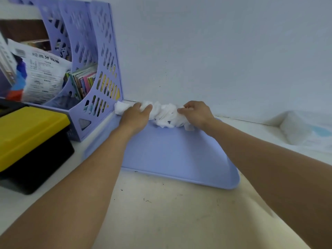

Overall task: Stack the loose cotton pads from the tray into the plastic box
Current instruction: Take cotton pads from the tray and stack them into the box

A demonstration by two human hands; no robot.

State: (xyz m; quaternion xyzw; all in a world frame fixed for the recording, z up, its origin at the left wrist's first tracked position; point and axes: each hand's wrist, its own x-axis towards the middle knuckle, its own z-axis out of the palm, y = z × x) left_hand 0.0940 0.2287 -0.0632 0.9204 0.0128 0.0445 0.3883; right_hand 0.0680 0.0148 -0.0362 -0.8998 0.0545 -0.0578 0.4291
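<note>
Both bare arms are stretched way out forward, hands close together but not touching. The left hand [136,115] lies palm down with fingers curled over the cotton pads [164,114]. The right hand [195,112] pinches the same pile with bent fingertips, wrist slightly raised.

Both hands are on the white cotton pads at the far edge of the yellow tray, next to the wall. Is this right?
Not quite: the tray is lilac-blue, not yellow; the yellow thing is the box lid on the left. The rest holds in the head view: left hand and right hand are on the cotton pads at its far edge by the wall.
</note>
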